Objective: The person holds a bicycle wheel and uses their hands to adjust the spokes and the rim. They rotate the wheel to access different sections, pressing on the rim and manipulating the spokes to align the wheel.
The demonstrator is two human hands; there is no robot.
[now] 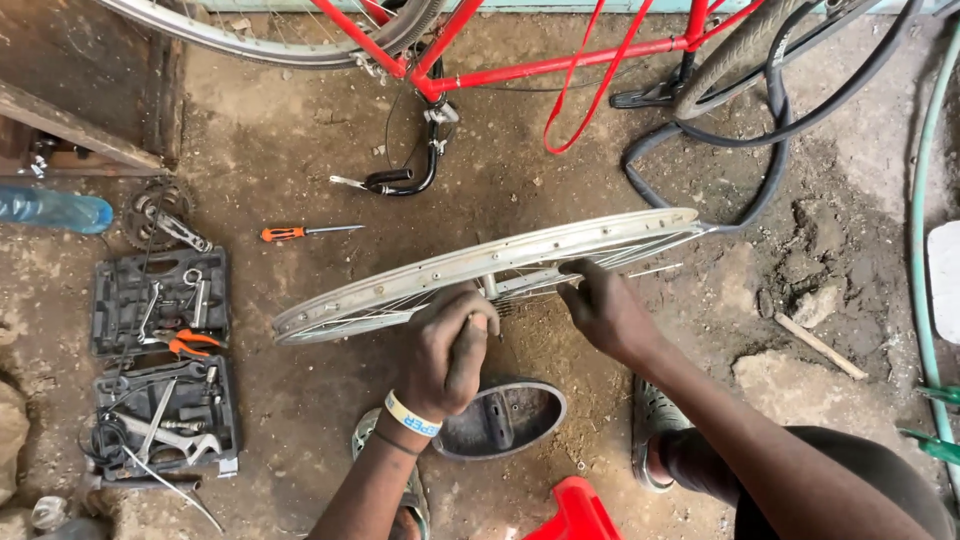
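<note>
Silver wheel rim (480, 265), red bicycle frame (560, 62), orange-handled screwdriver (283, 234), black tool case (160, 300), green hose (925, 180).

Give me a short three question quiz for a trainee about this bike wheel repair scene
1. True or false: both hands are at the bare wheel rim.
2. Which tool lies alone on the ground beyond the rim? A) hammer B) orange-handled screwdriver C) saw
3. Fill in: the open tool case lies on the person's ____ side.

Key:
1. True: the left hand grips near the hub and the right hand reaches into the spokes.
2. B
3. left
</note>
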